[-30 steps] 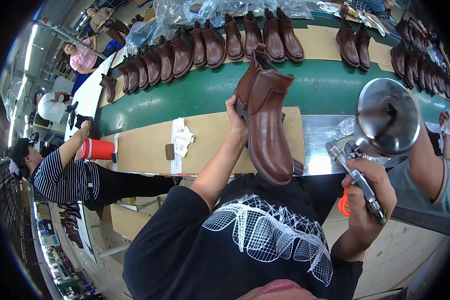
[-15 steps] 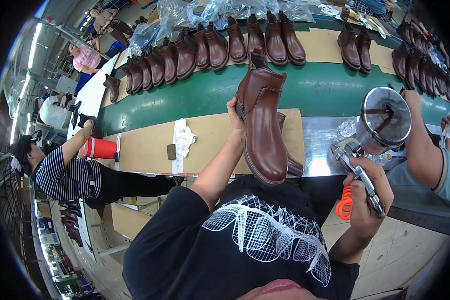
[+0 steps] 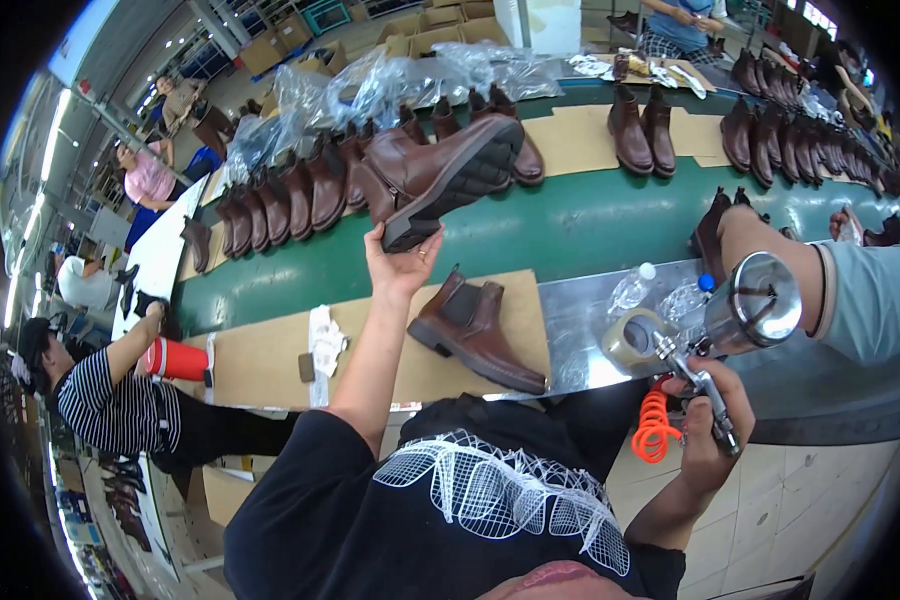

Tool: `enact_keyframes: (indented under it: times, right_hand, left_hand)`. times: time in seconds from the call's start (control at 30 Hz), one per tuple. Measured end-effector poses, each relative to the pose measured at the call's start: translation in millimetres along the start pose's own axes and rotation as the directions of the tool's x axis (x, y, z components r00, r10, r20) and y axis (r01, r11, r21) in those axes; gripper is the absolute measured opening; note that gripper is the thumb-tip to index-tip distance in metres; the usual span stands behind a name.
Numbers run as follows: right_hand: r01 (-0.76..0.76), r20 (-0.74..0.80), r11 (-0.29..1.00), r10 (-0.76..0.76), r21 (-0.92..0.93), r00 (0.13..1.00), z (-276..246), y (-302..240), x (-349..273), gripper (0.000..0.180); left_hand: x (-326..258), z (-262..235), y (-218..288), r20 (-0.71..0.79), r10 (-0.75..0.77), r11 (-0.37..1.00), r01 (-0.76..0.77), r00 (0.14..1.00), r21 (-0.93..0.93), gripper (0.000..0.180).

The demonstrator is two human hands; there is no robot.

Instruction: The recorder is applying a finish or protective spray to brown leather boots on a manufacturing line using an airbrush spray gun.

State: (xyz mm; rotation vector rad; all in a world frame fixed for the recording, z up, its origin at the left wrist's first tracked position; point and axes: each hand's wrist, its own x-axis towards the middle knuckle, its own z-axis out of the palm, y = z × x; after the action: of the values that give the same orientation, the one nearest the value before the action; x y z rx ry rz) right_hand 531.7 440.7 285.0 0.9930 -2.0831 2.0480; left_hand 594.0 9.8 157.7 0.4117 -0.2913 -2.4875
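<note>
Brown ankle boot (image 3: 440, 175) is up in the air, sole facing down, left hand (image 3: 402, 262) closed on its heel over the green conveyor (image 3: 590, 225), its twin (image 3: 478, 331) sits on the cardboard-covered worktop (image 3: 270, 360), and the right hand's (image 3: 708, 420) grip is wrapped tight round a spray gun (image 3: 740, 330).

The person wore a black short-sleeved T-shirt (image 3: 440, 500) printed with a white wireframe mesh pattern (image 3: 500, 490) across the chest.
</note>
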Motion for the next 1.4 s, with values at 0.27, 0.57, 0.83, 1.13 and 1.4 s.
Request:
enact_keyframes:
  times: [0.27,0.57,0.83,1.13,1.4]
  right_hand:
    - [-0.298,0.133,0.945,0.28,0.134,0.951,1,16,24,0.029]
    - [-0.536,0.057,0.841,0.533,0.068,0.844,13,50,49,0.029]
    - [-0.579,0.11,0.815,0.572,0.038,0.813,29,69,73,0.031]
    - [-0.568,0.058,0.809,0.58,-0.15,0.812,22,55,69,0.036]
    - [-0.515,0.205,0.85,0.527,-0.109,0.825,23,55,27,0.042]
  left_hand:
    - [98,-24,-21,-0.017,-0.043,0.919,0.046,0.999,0.391,0.042]
    - [279,32,-96,0.358,-0.208,0.742,-0.092,0.91,0.664,0.069]
    - [421,56,-215,0.218,0.021,0.215,-0.218,0.976,0.952,0.08]
    - [306,22,-216,0.067,-0.192,0.54,0.048,0.979,0.84,0.08]
    - [20,-58,37,0.104,0.161,0.27,-0.145,0.981,0.952,0.045]
